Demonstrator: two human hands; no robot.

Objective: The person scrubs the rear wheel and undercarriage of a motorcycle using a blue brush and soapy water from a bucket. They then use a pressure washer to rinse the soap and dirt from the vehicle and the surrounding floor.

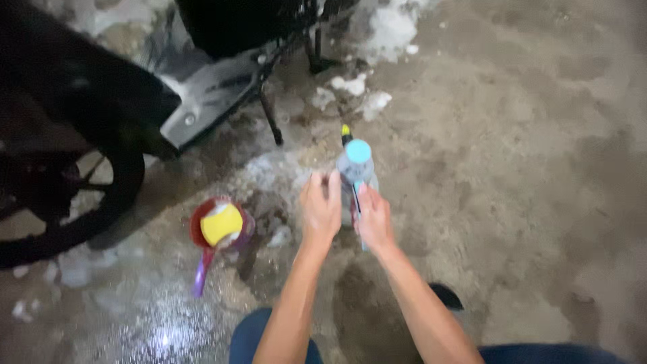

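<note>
At the centre of the frame, the left hand point(321, 209) and right hand point(373, 217) both grip an upright grey spray bottle point(355, 172) standing on wet, foamy ground point(512, 202), steadying it, right of a red scoop point(202, 229) holding a yellow sponge point(222, 224).

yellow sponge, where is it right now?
Head view, left of centre: the yellow sponge sits in a red scoop on the wet ground, left of the left hand, near the motorcycle wheel.

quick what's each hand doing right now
left hand: closed on the grey spray bottle.
right hand: closed on the same bottle, lower down.
</note>
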